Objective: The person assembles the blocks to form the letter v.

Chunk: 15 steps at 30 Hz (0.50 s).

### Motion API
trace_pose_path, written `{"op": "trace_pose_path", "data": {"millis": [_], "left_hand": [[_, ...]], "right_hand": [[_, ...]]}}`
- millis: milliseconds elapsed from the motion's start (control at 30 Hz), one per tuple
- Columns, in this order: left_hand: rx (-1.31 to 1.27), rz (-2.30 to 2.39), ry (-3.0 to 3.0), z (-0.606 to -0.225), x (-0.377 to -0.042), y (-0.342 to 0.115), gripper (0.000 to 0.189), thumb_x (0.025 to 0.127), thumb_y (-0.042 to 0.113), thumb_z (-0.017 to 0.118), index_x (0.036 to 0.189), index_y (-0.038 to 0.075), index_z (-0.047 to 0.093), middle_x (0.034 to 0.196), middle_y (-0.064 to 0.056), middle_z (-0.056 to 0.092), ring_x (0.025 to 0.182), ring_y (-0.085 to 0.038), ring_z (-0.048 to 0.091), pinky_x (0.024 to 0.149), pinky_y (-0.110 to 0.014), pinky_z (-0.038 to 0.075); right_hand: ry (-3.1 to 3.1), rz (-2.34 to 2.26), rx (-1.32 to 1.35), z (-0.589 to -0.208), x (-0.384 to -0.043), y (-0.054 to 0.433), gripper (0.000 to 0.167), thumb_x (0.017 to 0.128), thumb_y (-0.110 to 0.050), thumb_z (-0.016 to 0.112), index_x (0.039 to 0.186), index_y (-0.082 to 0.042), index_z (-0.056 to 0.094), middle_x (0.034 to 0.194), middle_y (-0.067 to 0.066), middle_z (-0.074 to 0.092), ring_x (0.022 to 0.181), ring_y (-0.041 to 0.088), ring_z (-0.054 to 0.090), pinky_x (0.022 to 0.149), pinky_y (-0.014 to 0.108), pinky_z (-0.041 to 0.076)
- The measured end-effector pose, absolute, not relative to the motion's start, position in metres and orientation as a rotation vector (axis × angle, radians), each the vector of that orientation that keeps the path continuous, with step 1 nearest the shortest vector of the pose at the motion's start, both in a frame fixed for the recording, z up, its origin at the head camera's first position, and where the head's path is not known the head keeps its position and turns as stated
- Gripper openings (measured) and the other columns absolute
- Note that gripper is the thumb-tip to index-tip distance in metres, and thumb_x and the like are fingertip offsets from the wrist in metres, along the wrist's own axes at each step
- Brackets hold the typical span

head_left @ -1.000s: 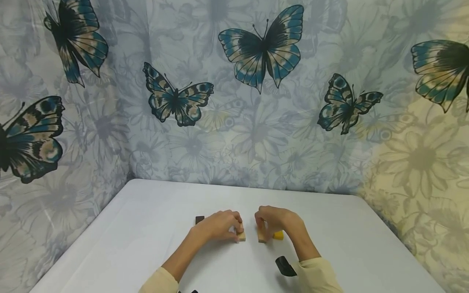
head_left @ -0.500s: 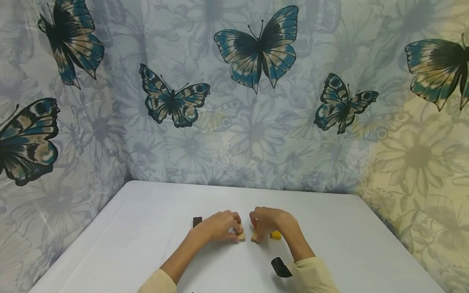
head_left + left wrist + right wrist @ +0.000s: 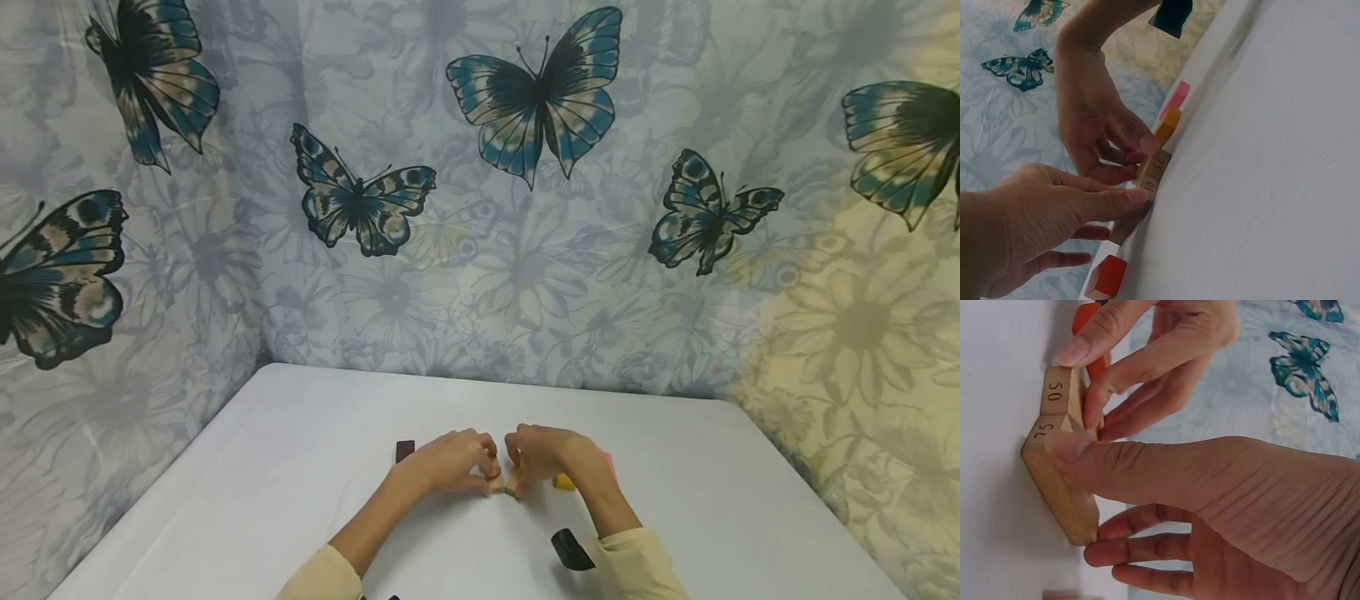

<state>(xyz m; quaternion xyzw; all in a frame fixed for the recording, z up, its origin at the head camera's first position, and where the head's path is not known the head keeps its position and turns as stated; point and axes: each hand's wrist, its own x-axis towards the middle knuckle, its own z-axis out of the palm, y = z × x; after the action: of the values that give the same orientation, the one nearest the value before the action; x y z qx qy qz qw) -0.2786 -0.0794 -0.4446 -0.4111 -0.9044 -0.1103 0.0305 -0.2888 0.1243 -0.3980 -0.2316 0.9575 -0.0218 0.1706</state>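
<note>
My left hand (image 3: 450, 462) pinches a wooden block marked 50 (image 3: 1057, 394) between thumb and fingers. With thumb and fingers, my right hand (image 3: 551, 454) grips a second wooden block, marked 75 (image 3: 1063, 487). The right wrist view has the two blocks meeting at their numbered ends, set at an angle to each other. Both sit low at the white table (image 3: 300, 467), their far parts covered by the fingers. In the left wrist view, the printed numbers lie side by side between the two thumbs.
Beyond the right hand are a yellow block (image 3: 1169, 125) and a pink block (image 3: 1175, 97). A red block (image 3: 1109, 277) lies near the left hand; a dark block (image 3: 405, 451) shows behind that forearm. A black wrist device (image 3: 572, 550) is on the right sleeve. Butterfly-print cloth surrounds the table.
The right hand has moved left with its block, closing the gap to the other block. The left hand has stayed nearly in place. A pink block has come into sight beside the right forearm.
</note>
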Motion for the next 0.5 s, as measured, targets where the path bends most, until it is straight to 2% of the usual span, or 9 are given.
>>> {"op": "trace_pose_path", "data": {"millis": [167, 500], "left_hand": [[-1.271, -0.333, -2.8, -0.4449, -0.2787, -0.0754, 0.022, 0.086, 0.034, 0.082, 0.105, 0.023, 0.085, 0.127, 0.003, 0.073, 0.115, -0.015, 0.067, 0.098, -0.027, 0.058], [-1.285, -0.334, -2.793, -0.4411, -0.2777, -0.0782, 0.021, 0.086, 0.033, 0.083, 0.103, 0.021, 0.086, 0.127, 0.0, 0.073, 0.115, -0.018, 0.068, 0.096, -0.028, 0.06]], "right_hand": [[2.713, -0.038, -0.624, -0.3973, -0.2866, 0.1255, 0.035, 0.079, -0.031, 0.092, 0.097, -0.021, 0.064, 0.095, -0.004, 0.056, 0.085, 0.014, 0.054, 0.075, 0.035, 0.052], [2.702, -0.053, -0.611, -0.3955, -0.2862, 0.1235, 0.034, 0.08, -0.031, 0.09, 0.098, -0.023, 0.062, 0.097, -0.005, 0.055, 0.086, 0.014, 0.055, 0.073, 0.034, 0.049]]}}
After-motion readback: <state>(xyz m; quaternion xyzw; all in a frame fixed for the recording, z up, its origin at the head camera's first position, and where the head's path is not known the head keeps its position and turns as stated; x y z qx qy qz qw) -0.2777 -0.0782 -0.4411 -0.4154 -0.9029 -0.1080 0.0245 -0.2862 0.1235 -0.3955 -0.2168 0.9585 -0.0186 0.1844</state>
